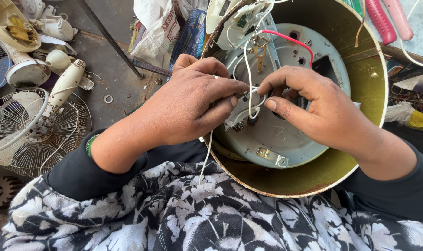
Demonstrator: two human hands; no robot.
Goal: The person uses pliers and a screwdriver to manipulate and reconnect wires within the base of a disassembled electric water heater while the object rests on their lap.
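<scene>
Wires: thin white wires [251,100] pinched between both hands, over the middle of the grey inner plate; looped, running up toward the white bracket at the top.
Housing: round metal drum [369,93], yellow-green inside with a rusty rim, resting on the lap, open end up.
Inner plate: grey disc [286,139] at the bottom of the drum, with a brass clip near its lower edge and a red wire [290,41] arcing over its upper part.
Step in hand: by the look of it, joining or twisting wire ends together at the plate.
Next move: probably calls for a steady pinch and fine fingertip work, with the loop kept clear of the red wire.
Left hand [188,104]: narrowly closed, thumb and forefinger gripping the white wires; back of hand upward.
Right hand [313,104]: fingers curled in, tips nipping the same wires from the other side.
Clothing: black sleeves, black-and-white floral cloth [197,218] over the lap.
Around: fan grille [21,139] and white fan parts on the floor at left; pink-handled tools [388,18] at upper right.
</scene>
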